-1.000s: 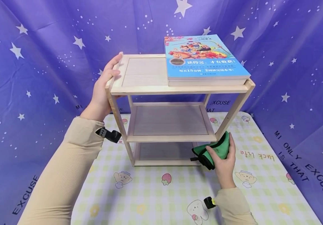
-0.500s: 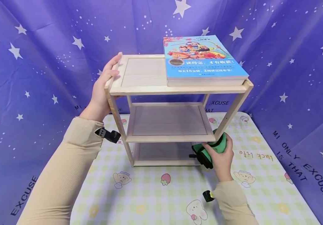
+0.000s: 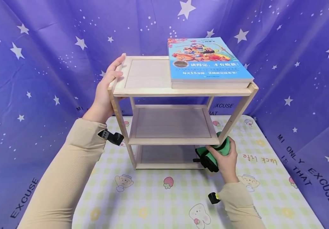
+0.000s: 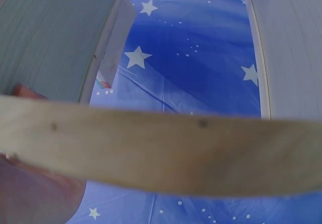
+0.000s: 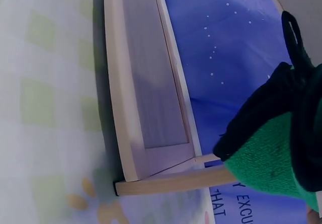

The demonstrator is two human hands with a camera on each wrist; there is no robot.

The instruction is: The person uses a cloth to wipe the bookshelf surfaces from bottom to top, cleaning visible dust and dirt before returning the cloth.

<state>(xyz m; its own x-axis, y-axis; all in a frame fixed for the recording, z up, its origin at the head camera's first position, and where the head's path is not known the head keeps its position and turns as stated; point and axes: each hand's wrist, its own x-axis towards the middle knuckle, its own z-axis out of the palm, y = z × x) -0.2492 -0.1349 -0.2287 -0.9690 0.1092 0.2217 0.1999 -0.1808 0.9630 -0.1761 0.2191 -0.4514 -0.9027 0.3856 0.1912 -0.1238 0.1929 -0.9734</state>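
At the wooden shelf (image 3: pixel 174 141), green cloth (image 3: pixel 225 147) clutched inside right grip (image 3: pixel 229 161), left grip (image 3: pixel 103 90) clasping the shelf's upper end.

The cloth (image 3: pixel 225 147) is bright green, trimmed and looped in black. The shelf (image 3: pixel 147 73) is pale cream wood, greyer on its lower panels, with a few small brown knots. The book (image 3: pixel 204 60) wears a blue cover with a red-and-orange illustration, pink blossoms in one corner, white lettering and a brown badge ringed in white. White and pale-green checks pattern the surface (image 3: pixel 153 200), scattered with pink strawberries and yellow flowers. The backdrop (image 3: pixel 141 25) is violet-blue with white stars, white dots and black capitals. Both sleeves (image 3: pixel 64 171) are beige.
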